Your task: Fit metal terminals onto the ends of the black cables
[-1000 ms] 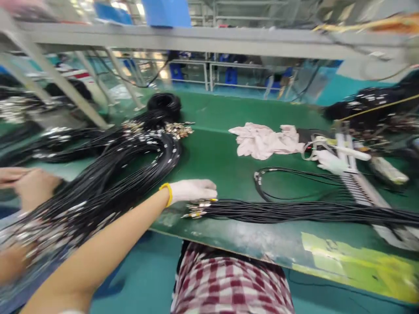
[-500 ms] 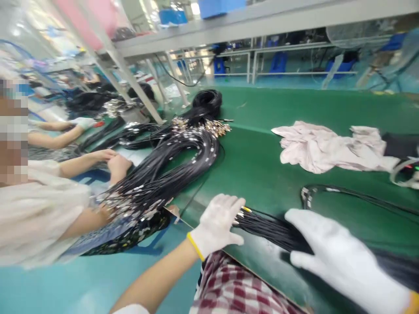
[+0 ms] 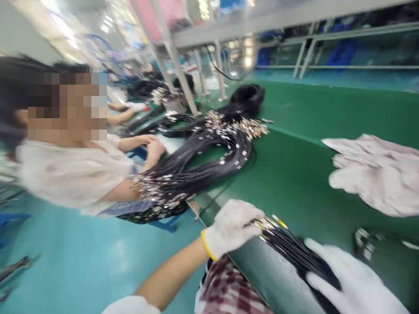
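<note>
A bundle of thin black cables (image 3: 291, 248) with metal connector ends lies at the front edge of the green table. My left hand (image 3: 234, 226), in a white glove with a yellow cuff, pinches the connector tips at the bundle's near-left end. One or more of these ends carry a yellow piece. Farther along the same bundle, my right hand (image 3: 350, 277), also white-gloved, wraps thumb and fingers around the cables. Its wrist runs out of the frame at the lower right.
A large heap of black cables (image 3: 209, 161) lies to the left, spilling over the table edge beside a seated co-worker (image 3: 75, 174). Pale crumpled cloth (image 3: 376, 174) rests on the green table top (image 3: 294, 161). Metal posts (image 3: 183, 78) hold a shelf above.
The view has swung left, so the scene sits farther right. My left fingers, stretched beside the connector ends before, have closed on them. My right hand stays around the cables.
</note>
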### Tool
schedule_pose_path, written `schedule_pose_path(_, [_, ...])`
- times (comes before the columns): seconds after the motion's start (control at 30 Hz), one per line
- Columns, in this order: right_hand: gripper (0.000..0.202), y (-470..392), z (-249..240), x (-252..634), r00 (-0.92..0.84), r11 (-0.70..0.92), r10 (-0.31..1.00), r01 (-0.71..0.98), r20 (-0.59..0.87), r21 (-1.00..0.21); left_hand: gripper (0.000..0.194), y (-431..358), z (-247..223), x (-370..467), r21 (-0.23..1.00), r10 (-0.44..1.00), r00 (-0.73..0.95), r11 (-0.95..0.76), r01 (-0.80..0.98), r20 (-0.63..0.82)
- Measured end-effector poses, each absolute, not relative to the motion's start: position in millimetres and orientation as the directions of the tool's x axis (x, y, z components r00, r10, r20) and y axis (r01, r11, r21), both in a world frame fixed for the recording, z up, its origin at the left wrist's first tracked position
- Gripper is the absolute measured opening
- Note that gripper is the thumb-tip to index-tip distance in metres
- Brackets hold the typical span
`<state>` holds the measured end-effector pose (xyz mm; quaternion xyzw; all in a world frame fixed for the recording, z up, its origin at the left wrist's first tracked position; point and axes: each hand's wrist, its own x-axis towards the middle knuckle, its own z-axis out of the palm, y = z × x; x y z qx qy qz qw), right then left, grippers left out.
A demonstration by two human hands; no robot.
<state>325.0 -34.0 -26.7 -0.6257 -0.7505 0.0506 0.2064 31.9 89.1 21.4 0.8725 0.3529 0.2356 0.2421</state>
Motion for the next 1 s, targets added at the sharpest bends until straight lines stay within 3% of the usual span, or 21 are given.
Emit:
schedule_pose_path(0.1, [0.039,-43,-14,317,-0.197,0.210,0.978,0.924,0.073,-0.320,0.011,83,12,15,0.636,0.764,0.628,-0.560,0.530,0.149])
schedule_pose_path(0.2, [0.018,-43,-1,303,-0.194,0.238,0.969,0.903,0.154,-0.358,0.007,73,1,5,0.622,0.758,0.640,-0.563,0.545,0.126])
schedule_pose_path(0.27, [0.019,-41,6,295,-0.222,0.275,0.958,0.892,0.183,-0.358,0.007,67,-1,3,0.624,0.781,0.602,-0.556,0.549,0.166])
schedule_pose_path(0.43, [0.024,-44,12,285,-0.345,0.356,0.934,0.894,0.090,-0.271,0.016,74,9,21,0.629,0.881,0.429,-0.450,0.633,0.198])
schedule_pose_path(0.6, [0.026,-54,5,281,-0.430,0.469,0.882,0.841,0.194,-0.268,0.021,103,10,52,0.525,0.805,0.585,-0.540,0.658,0.095])
schedule_pose_path(0.8, [0.024,-46,17,282,-0.523,0.502,0.851,0.781,0.052,-0.371,0.023,123,1,74,0.427,0.681,0.728,-0.637,0.641,-0.078])
schedule_pose_path(0.9, [0.028,-38,25,288,-0.516,0.487,0.854,0.750,0.065,-0.448,0.023,127,5,78,0.446,0.650,0.752,-0.644,0.621,-0.108])
schedule_pose_path(1.0, [0.024,-27,29,297,-0.391,0.417,0.906,0.752,0.165,-0.510,0.023,125,16,80,0.541,0.658,0.746,-0.591,0.599,-0.106])
